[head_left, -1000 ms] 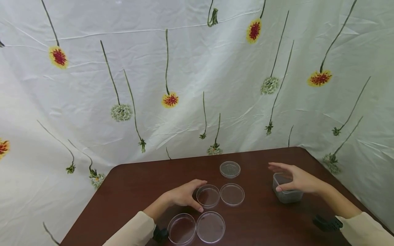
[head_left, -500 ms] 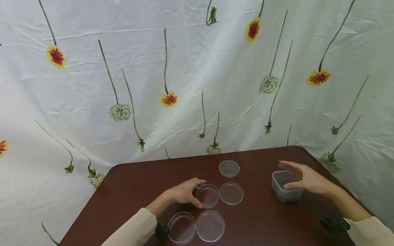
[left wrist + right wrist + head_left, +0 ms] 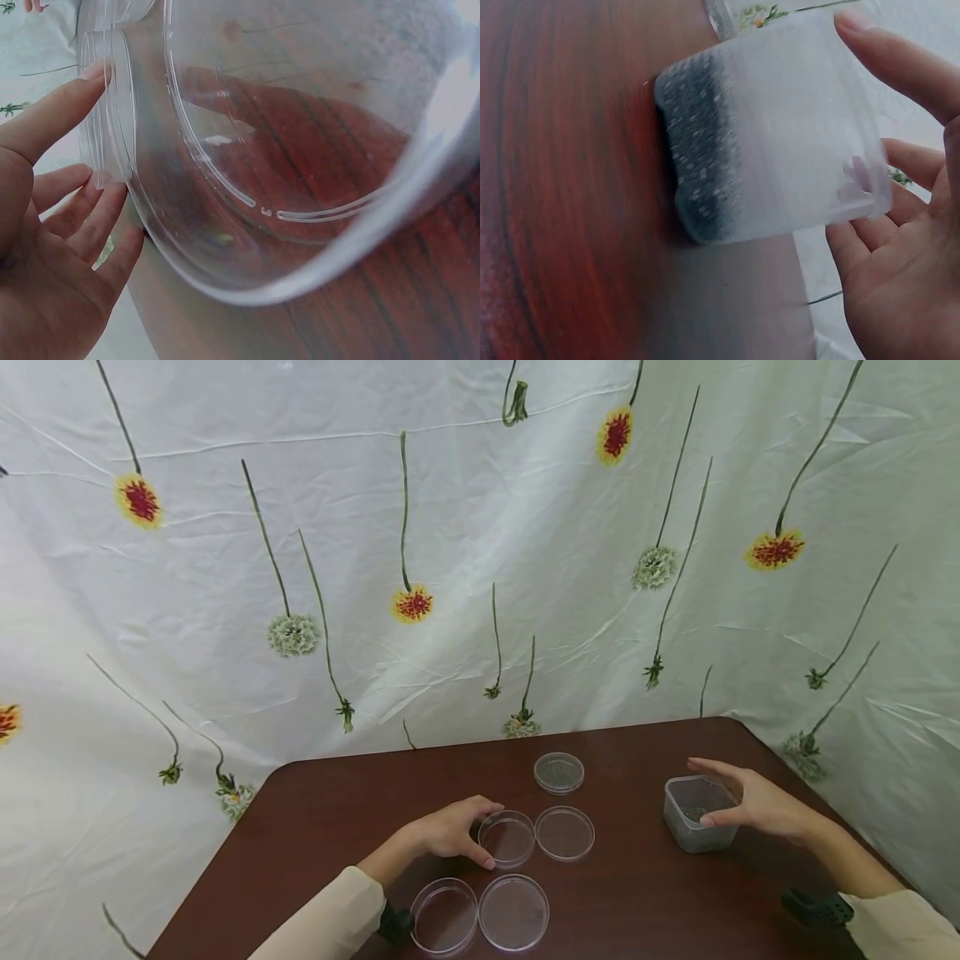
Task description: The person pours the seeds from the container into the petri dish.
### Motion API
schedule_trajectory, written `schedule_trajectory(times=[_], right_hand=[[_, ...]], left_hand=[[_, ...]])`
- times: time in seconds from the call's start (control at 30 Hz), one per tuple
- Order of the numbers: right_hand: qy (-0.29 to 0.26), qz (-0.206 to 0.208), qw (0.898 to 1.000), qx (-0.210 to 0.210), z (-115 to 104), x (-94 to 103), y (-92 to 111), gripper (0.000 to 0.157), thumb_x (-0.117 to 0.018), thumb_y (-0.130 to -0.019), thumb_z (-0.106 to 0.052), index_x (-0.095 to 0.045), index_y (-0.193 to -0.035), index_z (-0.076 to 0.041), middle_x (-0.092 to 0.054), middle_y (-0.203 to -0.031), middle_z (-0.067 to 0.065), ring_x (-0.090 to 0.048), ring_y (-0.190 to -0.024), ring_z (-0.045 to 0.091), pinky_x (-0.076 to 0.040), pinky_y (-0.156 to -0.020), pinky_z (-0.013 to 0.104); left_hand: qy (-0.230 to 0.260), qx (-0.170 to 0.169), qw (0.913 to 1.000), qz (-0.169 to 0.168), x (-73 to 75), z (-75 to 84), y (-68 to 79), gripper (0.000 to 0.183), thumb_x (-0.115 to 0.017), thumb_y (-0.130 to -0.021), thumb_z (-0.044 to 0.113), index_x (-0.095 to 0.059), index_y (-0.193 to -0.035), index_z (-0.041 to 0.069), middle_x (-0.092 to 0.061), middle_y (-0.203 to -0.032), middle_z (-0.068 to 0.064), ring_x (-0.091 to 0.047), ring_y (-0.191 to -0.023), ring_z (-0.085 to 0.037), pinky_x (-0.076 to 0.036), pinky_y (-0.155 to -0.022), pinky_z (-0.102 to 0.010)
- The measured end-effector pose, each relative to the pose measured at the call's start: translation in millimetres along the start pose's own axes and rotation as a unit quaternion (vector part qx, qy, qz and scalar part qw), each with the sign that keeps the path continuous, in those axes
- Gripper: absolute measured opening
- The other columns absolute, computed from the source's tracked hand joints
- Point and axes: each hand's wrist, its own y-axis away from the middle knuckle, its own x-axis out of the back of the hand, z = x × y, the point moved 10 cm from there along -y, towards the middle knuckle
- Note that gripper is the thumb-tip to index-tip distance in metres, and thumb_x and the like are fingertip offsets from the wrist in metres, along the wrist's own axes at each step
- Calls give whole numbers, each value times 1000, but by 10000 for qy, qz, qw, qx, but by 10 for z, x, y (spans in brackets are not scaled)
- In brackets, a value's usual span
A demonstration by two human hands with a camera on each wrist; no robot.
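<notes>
In the head view my left hand [image 3: 456, 831] holds a clear petri dish [image 3: 507, 839] at its left side, thumb on the near edge and fingers on the far edge. A second round dish [image 3: 565, 833] touches it on the right. My right hand [image 3: 761, 806] spans the right side of a translucent square plastic tub [image 3: 697, 835], fingers loosely extended and thumb over its near rim. Dark speckled grains [image 3: 697, 146] fill the tub's lower part in the right wrist view. Whether that hand presses the rim is unclear.
Nearer the front lie two more clear dishes, a left one [image 3: 444, 917] and a right one [image 3: 513, 913], side by side. Another dish [image 3: 558, 773] sits farther back. The dark reddish-brown table [image 3: 375, 793] meets a flower-printed white cloth [image 3: 465, 527] behind.
My right hand has shifted right across the tub, then dropped slightly, uncovering more of its opening. The left hand has stayed at the dish; the dishes and tub look unmoved.
</notes>
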Motion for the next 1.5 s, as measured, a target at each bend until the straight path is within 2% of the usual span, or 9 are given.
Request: schedule_trajectory(times=[0.1,0.2,0.27,0.33,0.43,0.5,0.6,0.8,1.5], right_hand=[[-98,-10,9999,-24,65,-25,12,83,-80,-89,-7,-33,-157,6,-38,-154,34,-26,-140,63,-41,-98,70],[-343,26,9993,-162,144,-41,35,84,-78,-90,-6,-30,-158,5,-35,-156,34,-20,-142,63,-34,-98,77],[-475,47,9985,-265,208,-53,58,83,-77,-91,-6,-30,-159,5,-36,-155,33,-26,-145,53,-37,-98,73],[-775,4,9964,-344,279,-79,82,82,-75,-92,-5,-29,-159,5,-37,-154,34,-35,-147,31,-43,-101,64],[-1316,-155,9908,-282,367,-125,110,78,-72,-94,0,-27,-158,7,-38,-152,37,-43,-135,-1,-51,-98,42],[-1692,-338,9847,-250,416,-160,122,76,-69,-95,3,-26,-157,7,-35,-153,38,-44,-130,-10,-52,-95,30],[-1941,-557,9792,-208,451,-188,130,71,-67,-96,4,-28,-156,6,-33,-153,39,-46,-130,-8,-50,-95,26],[-2022,-643,9771,-192,435,-200,105,71,-67,-96,2,-27,-155,9,-28,-153,44,-48,-130,-5,-53,-94,31],[-1944,-253,9798,-399,482,-212,95,69,-69,-97,1,-29,-153,9,-33,-151,44,-52,-124,-6,-56,-89,32]], left_hand=[[1,39,10000,-26,-6,-7,0,81,-91,-81,15,-49,-147,-5,-52,-141,-14,-56,-126,-34,-44,-106,-43],[-11,109,9999,-55,-7,-22,-9,81,-91,-81,16,-50,-148,-2,-52,-141,-12,-56,-126,-32,-44,-106,-42],[-26,165,9998,-76,-7,-35,-17,81,-91,-81,17,-50,-148,-1,-52,-142,-11,-55,-127,-31,-44,-106,-42],[-41,213,9997,-92,-8,-46,-23,81,-91,-81,17,-50,-149,0,-52,-142,-10,-55,-127,-31,-44,-106,-42],[-74,275,9995,-98,-7,-50,-25,81,-92,-81,18,-51,-149,1,-52,-142,-9,-55,-127,-30,-43,-107,-43],[-82,309,9994,-102,-9,-49,-23,81,-92,-81,19,-51,-149,1,-53,-142,-10,-55,-127,-30,-43,-107,-44],[-101,330,9994,-104,-7,-41,-18,81,-92,-81,19,-51,-149,1,-54,-141,-10,-55,-127,-30,-43,-107,-45],[-130,339,9992,-139,11,-10,-9,80,-92,-81,17,-51,-148,0,-54,-142,-12,-55,-127,-31,-43,-108,-45],[64,475,9988,-129,-1,-60,-19,81,-92,-80,16,-52,-148,2,-56,-142,-10,-54,-130,-30,-41,-110,-48]])
